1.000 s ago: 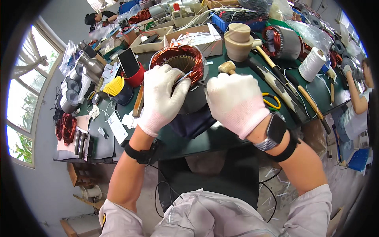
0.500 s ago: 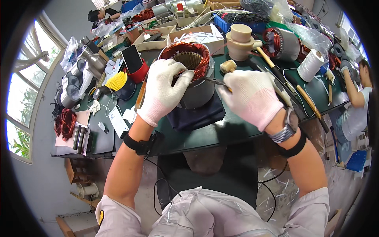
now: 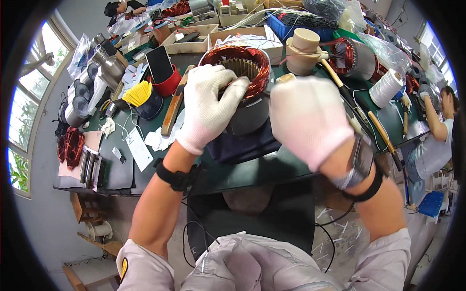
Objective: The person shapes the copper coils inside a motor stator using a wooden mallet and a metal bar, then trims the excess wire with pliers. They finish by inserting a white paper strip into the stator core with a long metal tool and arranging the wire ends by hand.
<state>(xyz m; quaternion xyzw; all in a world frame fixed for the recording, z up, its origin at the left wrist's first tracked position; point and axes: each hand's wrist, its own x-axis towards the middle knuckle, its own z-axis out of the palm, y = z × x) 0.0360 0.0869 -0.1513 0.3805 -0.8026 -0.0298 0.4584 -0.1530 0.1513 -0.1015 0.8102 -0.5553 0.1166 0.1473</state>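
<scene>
On the near side of the green-topped desk (image 3: 286, 169), a motor stator (image 3: 252, 114) with copper end windings stands on a folded dark cloth (image 3: 242, 147), bore facing upward. All positions below are relative to this stator.

The left hand (image 3: 208, 99), in a white knit glove, is at the near-left rim; its fingers are bent, thumb and forefinger close together against the windings. Whether they pinch anything cannot be told. The right hand (image 3: 310, 116), gloved alike and motion-blurred, is just to the right; its fingers are curled inward. What they grip, if anything, cannot be told.

Left: a flat wooden tool (image 3: 173, 112); farther left, a red holder (image 3: 170, 88) carrying a black smartphone (image 3: 159, 65), and a dark cup (image 3: 151, 109) of yellow strips (image 3: 136, 95). Behind: a box of white slips (image 3: 246, 40). Behind-right: a beige stepped cylinder (image 3: 302, 53), then a second wound stator (image 3: 361, 60). Far right: a white thread spool (image 3: 387, 87).
</scene>
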